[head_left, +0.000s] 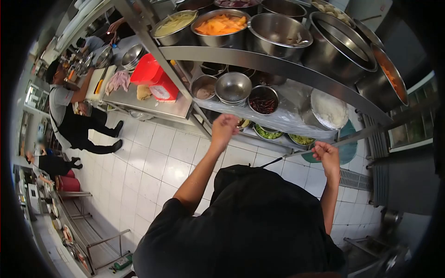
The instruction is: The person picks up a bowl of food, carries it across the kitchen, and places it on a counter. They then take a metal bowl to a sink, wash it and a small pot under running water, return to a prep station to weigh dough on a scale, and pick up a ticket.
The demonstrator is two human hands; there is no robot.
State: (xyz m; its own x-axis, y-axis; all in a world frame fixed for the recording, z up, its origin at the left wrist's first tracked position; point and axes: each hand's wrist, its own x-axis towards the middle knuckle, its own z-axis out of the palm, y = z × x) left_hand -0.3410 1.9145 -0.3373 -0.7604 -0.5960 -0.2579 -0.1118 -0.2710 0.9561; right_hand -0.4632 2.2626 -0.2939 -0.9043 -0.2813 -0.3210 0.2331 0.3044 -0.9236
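My left hand is raised in front of the lower shelves, its fingers curled together and slightly blurred. Behind it is a bowl of sliced food, partly covered by the hand. My right hand is held out to the right with fingers bent into a pinch, near a bowl of chopped greens. Whatever either hand may hold is hidden or too small to make out. Between the hands, a thin black cord sticks out from the front of my black clothing.
A steel rack ahead carries metal bowls, including orange strips, dried red chilies and white powder. To the left, a red scale stands on a steel counter. A co-worker stands there on the tiled floor.
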